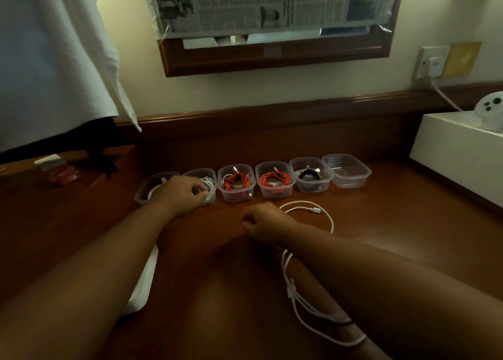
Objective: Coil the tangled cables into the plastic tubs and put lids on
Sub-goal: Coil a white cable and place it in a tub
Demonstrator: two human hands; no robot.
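White cable (310, 207), loose on the wooden desk (408, 237) at frame centre, right hand (265, 223) curled at its near end, grip unclear; left hand (183, 193) fingers bent into second tub (211, 185) of six.

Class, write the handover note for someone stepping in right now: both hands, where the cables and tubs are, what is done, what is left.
Left hand: reaching into the second tub from the left, fingers at its white cable; grip unclear.
Right hand: loosely curled on the table beside the loose white cable; it seems to hold nothing.
Six tubs in a row: two with white cable, two with red cable, one with black cable, and the far right tub with no cable.
Done: five tubs filled.
Left: coil the loose white cable into the far right tub, then fit the lids; none is on yet.
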